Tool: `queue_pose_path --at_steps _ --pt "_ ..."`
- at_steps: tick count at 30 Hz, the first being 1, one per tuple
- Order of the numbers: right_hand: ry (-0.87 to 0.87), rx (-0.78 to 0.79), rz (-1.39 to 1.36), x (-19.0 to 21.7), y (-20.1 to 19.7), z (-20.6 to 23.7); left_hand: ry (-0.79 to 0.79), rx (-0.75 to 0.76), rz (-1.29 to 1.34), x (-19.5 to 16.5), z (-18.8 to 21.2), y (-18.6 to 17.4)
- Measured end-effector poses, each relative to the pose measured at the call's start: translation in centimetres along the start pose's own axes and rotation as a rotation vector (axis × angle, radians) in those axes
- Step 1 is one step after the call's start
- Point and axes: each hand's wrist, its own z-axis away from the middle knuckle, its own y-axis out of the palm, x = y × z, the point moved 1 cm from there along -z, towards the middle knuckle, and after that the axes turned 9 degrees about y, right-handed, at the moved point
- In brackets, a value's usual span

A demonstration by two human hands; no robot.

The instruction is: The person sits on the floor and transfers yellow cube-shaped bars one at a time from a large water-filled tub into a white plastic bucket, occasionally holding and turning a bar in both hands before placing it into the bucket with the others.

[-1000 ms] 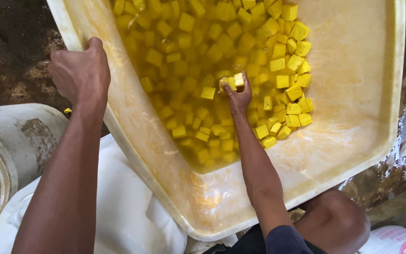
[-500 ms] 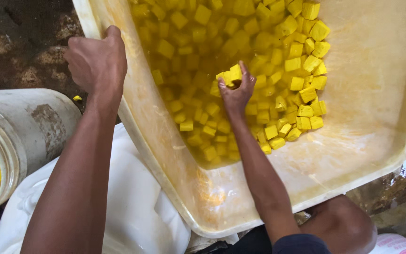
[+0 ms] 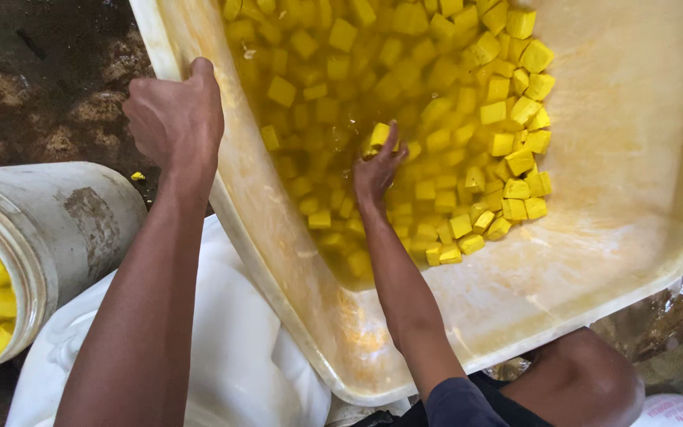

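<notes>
The right hand [image 3: 377,168] has dipped lower, closed on a yellow cube [image 3: 379,134] (half in liquid); the left hand [image 3: 174,119] keeps gripping the tub [image 3: 594,261] rim.

A small food-making yard — big stained tub [image 3: 618,261] of yellow cubes [image 3: 507,150], bucket [image 3: 65,237], dirt ground [image 3: 49,95].

The left hand [image 3: 174,119] is curled shut in a grip, knuckles up, its forearm stretched straight out from the body, while the right hand [image 3: 377,168] reaches forward and down (fingers bunched, pinching together) on a nearly straight bare forearm.
</notes>
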Motion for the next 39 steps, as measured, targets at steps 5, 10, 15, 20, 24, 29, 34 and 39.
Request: queue_pose_path --at_steps 5,10,15,20,24,29,34,39 --pt "-0.158 0.032 -0.535 -1.3 -1.6 -2.1 -0.007 -0.020 0.007 -0.1 0.0 -0.1" --pt "0.329 0.532 -1.188 -1.2 -4.0 -2.8 0.009 -0.017 0.041 0.2 -0.5 0.1" --pt "0.202 0.931 -1.359 4.9 -11.0 2.6 -0.076 0.114 0.009 -0.4 -0.2 -1.4" --pt "-0.158 0.850 -1.135 14.5 -19.2 12.2 0.157 0.614 0.249 -0.6 2.0 -9.1" --pt "-0.423 0.739 -0.866 20.2 -22.4 20.5 0.354 0.558 0.610 1.6 9.2 -16.5" --pt "-0.871 0.614 -0.572 22.9 -22.9 31.4 -0.262 0.918 1.693 6.1 18.6 -22.5" --pt "-0.928 0.854 -0.610 22.6 -22.7 38.0 -0.329 0.754 1.904 11.1 22.4 -28.6" --pt "-1.090 0.799 -0.555 22.2 -22.6 42.2 -0.260 0.722 1.936 14.3 24.5 -32.0"
